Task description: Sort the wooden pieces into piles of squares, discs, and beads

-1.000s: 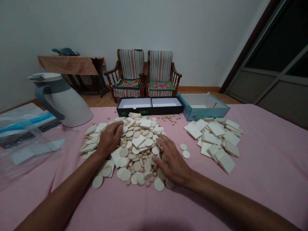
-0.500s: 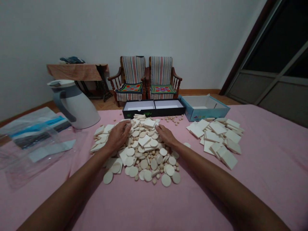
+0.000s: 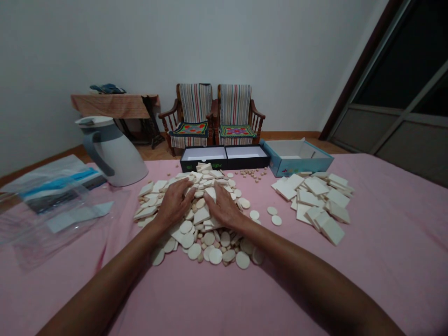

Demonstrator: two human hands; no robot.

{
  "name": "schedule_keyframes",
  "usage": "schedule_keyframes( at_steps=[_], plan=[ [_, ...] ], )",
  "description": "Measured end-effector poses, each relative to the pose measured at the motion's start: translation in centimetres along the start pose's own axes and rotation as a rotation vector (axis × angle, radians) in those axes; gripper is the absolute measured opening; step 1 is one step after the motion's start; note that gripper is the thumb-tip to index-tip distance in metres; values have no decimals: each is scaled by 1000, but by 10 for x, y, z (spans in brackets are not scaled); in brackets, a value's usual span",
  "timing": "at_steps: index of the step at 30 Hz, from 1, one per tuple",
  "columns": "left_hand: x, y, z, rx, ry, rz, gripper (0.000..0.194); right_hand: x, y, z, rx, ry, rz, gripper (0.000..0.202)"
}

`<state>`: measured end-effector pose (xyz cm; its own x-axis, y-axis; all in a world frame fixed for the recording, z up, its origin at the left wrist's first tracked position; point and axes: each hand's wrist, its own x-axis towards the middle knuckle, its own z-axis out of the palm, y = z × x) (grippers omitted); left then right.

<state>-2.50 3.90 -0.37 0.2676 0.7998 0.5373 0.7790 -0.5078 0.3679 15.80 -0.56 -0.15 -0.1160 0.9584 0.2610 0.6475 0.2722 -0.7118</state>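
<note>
A heap of pale wooden pieces (image 3: 209,239), made up of round discs, square tiles and small beads or cubes, lies in the middle of the pink cloth (image 3: 196,298). On the heap's left side rests my left hand (image 3: 175,200), its fingers spread and pointing away from me. My right hand (image 3: 223,205) lies on the right part of the heap, fingers stretched out, close to a square tile (image 3: 201,215). The two hands are a short gap apart. Pieces under the palms are hidden. Two loose discs (image 3: 276,220) sit right of the heap.
Square tiles (image 3: 317,200) form a second pile on the right. Behind stand a black two-part box (image 3: 224,164) and a light blue box (image 3: 304,165), with small beads (image 3: 254,173) in front. A white-grey jug (image 3: 121,158) and clear plastic packaging (image 3: 66,224) are on the left.
My right hand has moved left across the heap, closer to my left hand. Discs on the right of the heap have shifted outward. My left hand has moved only slightly.
</note>
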Motion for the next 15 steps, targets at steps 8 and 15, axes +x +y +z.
schedule_keyframes(
  at_steps=[8, 15],
  plan=[
    [-8, -12, 3, 12, 56, 82, 46, -49, 101, -78, -205, 292, -36, 54],
    [-11, -13, 7, 29, 102, 147, 43, -83, 119, -51, -280, 139, 16, 63]
  ],
)
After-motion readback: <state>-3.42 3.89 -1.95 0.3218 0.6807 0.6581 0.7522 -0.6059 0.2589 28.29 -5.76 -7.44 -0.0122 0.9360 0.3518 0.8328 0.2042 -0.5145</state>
